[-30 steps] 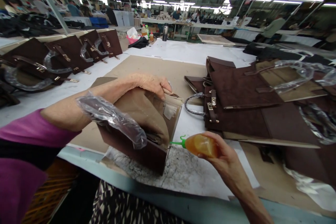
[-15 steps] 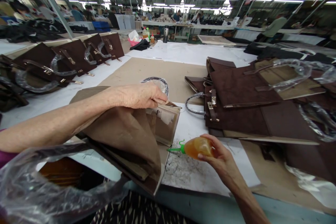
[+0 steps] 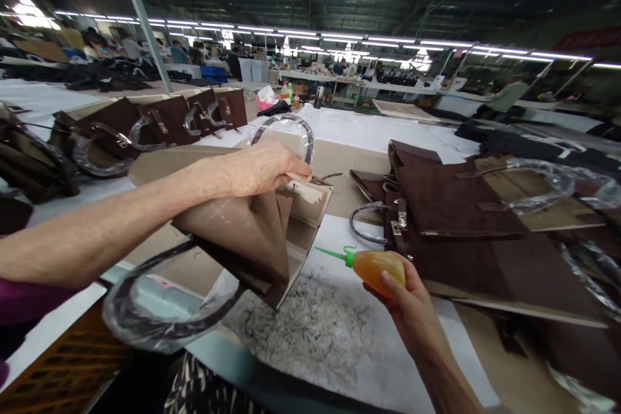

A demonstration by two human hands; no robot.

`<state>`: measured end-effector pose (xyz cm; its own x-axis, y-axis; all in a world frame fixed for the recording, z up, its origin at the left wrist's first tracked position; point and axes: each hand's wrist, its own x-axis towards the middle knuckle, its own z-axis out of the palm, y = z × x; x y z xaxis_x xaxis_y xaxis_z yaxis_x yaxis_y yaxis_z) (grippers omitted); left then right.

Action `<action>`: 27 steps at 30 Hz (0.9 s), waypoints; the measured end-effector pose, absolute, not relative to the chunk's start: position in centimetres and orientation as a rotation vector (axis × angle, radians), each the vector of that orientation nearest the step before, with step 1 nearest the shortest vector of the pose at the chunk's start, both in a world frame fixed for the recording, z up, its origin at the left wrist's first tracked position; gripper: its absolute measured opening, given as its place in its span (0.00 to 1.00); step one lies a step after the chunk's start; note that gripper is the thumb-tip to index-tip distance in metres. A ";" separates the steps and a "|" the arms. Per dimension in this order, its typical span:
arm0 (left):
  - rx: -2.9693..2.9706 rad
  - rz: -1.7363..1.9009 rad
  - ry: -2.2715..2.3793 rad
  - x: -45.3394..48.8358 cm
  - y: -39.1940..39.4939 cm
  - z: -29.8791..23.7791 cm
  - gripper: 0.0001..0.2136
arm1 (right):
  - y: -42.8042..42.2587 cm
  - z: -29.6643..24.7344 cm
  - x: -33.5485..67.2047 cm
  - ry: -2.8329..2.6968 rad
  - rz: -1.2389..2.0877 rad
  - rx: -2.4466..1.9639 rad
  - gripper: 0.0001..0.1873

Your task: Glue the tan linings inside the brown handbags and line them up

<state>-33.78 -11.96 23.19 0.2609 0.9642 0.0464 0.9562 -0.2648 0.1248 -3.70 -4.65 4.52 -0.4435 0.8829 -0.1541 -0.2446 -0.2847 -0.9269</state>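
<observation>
My left hand (image 3: 272, 168) is closed on the upper edge of a brown handbag (image 3: 237, 226), fingers pinching the light lining near its opening. The bag is tilted on the table, its open side facing right, with plastic-wrapped handles above and below. In my right hand (image 3: 405, 297) lies a squeeze bottle (image 3: 378, 268) of amber liquid, probably glue, with a long green nozzle and cap. The nozzle points left toward the bag's edge, a short gap apart from it. My left forearm hides part of the bag.
Several dark brown handbags (image 3: 466, 207) lie stacked on the right. More bags (image 3: 165, 118) stand in a row at the left. White paper with dark smears (image 3: 310, 323) covers the near table. Farther back are bottles, a black flask (image 3: 319, 97) and a pink container (image 3: 266, 101).
The bag has been raised and turned, and its lower handle has swung away from the camera. The bottle's nozzle has moved off the bag's edge. The head view has tilted up.
</observation>
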 end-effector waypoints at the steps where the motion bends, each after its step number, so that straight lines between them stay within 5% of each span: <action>1: 2.454 0.162 1.876 -34.1 -12.0 22.2 0.11 | -4.4 4.2 -4.2 -1.164 1.823 -0.894 0.27; 9: 2.418 0.331 1.862 -35.6 -13.6 15.6 0.10 | -2.2 1.2 -7.3 -1.330 1.632 -0.963 0.32; 19: 2.412 0.326 1.850 -35.8 -13.9 15.6 0.09 | 0.4 0.3 -9.7 -1.599 1.316 -1.008 0.32; 27: 2.406 0.236 1.899 -35.4 -14.0 15.3 0.09 | 0.9 0.0 -9.4 -1.659 1.387 -0.998 0.32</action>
